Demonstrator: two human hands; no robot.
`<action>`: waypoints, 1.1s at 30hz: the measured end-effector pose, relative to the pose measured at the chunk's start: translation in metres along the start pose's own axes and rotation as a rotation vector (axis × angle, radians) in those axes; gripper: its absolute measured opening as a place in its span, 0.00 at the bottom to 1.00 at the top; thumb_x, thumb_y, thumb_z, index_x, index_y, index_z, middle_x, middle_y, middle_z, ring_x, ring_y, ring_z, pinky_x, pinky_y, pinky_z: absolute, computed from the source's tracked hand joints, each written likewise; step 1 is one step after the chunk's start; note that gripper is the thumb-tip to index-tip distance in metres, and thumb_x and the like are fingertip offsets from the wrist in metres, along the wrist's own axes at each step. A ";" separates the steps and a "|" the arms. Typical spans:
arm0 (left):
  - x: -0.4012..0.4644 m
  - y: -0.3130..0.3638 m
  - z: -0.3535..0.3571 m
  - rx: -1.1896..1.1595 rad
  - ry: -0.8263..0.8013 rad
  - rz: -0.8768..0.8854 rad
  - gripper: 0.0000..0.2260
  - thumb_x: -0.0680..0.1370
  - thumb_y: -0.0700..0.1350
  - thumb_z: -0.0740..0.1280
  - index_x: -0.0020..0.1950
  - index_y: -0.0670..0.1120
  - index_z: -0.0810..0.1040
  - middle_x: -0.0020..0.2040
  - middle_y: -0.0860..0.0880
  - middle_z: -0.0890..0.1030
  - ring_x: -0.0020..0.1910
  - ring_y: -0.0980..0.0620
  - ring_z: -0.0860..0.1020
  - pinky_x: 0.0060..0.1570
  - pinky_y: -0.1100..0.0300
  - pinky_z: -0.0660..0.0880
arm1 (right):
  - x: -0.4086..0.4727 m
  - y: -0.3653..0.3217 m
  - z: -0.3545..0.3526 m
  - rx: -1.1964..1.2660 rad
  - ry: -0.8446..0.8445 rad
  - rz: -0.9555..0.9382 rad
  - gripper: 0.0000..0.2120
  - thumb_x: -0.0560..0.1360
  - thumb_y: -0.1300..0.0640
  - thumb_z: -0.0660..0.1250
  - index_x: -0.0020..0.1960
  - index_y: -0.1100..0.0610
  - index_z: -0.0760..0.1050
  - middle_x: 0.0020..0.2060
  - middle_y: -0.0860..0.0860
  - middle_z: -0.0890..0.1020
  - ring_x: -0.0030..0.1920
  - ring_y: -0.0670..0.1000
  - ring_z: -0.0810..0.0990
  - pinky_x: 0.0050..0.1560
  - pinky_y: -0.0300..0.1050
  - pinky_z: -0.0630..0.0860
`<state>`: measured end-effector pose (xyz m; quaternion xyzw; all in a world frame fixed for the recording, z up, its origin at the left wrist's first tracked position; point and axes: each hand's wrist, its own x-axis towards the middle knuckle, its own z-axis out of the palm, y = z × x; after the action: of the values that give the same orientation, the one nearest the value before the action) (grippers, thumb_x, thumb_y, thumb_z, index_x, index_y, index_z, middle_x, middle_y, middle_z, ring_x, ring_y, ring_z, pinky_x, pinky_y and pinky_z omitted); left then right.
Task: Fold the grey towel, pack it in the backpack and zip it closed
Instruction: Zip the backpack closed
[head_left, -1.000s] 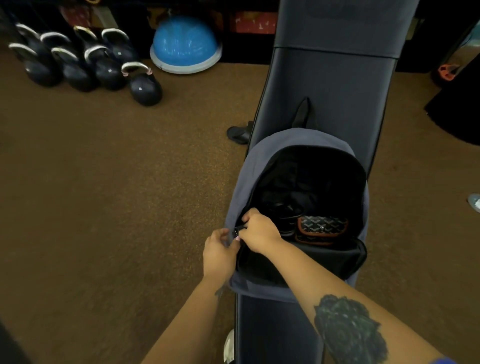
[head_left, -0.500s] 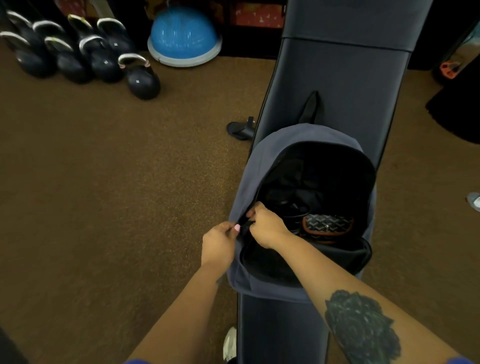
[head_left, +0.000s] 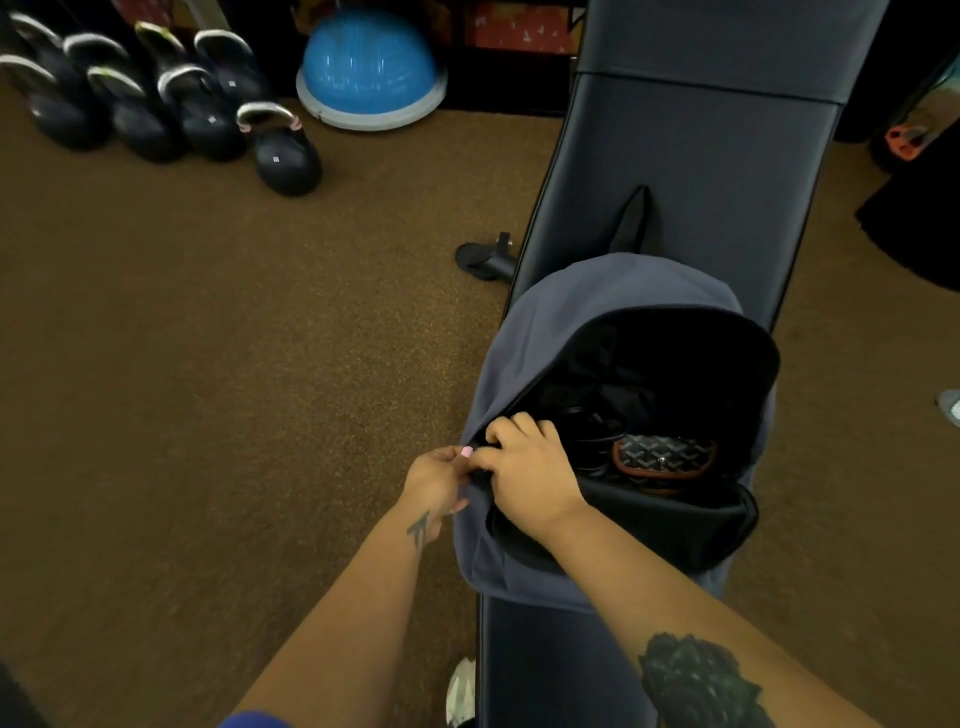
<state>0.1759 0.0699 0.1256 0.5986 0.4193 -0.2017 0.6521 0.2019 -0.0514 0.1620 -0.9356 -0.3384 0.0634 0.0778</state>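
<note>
The backpack is slate grey outside, with a black lining and a black front panel. Inside it, at the near right, lies a pouch with a black-and-white chevron pattern and a tan-brown trim. The surface under the backpack is dark charcoal, almost black. Left of the backpack the floor is speckled brown. Beyond the backpack, to its far left, a bright blue dome sits on a pale grey rim, and the kettlebells beside it are black with silvery handles. Over the backpack's left edge, the left hand shows a pale pink nail. The forearm nearest the backpack's near right corner bears a dark green-black tattoo.
</note>
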 end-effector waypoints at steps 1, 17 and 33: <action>0.001 0.000 -0.001 0.010 0.002 -0.004 0.10 0.79 0.46 0.61 0.56 0.45 0.77 0.45 0.48 0.78 0.43 0.54 0.75 0.35 0.61 0.72 | 0.001 0.000 0.000 -0.013 -0.027 -0.016 0.14 0.59 0.58 0.75 0.43 0.49 0.83 0.38 0.51 0.80 0.42 0.56 0.79 0.39 0.50 0.75; 0.001 0.002 -0.003 0.104 -0.044 0.041 0.07 0.80 0.45 0.60 0.49 0.46 0.77 0.35 0.51 0.76 0.34 0.56 0.71 0.34 0.62 0.68 | 0.015 -0.004 0.000 0.016 -0.224 0.012 0.08 0.79 0.60 0.58 0.58 0.59 0.69 0.53 0.58 0.80 0.54 0.59 0.78 0.53 0.50 0.72; -0.019 0.000 -0.001 0.548 0.161 0.410 0.05 0.76 0.40 0.63 0.43 0.45 0.79 0.36 0.48 0.80 0.35 0.52 0.77 0.31 0.62 0.70 | 0.019 -0.024 -0.007 -0.059 -0.035 0.211 0.16 0.63 0.50 0.78 0.40 0.58 0.76 0.29 0.53 0.82 0.29 0.51 0.82 0.34 0.42 0.75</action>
<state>0.1647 0.0660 0.1404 0.8371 0.2709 -0.1238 0.4588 0.2028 -0.0218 0.1725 -0.9667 -0.2409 0.0777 0.0371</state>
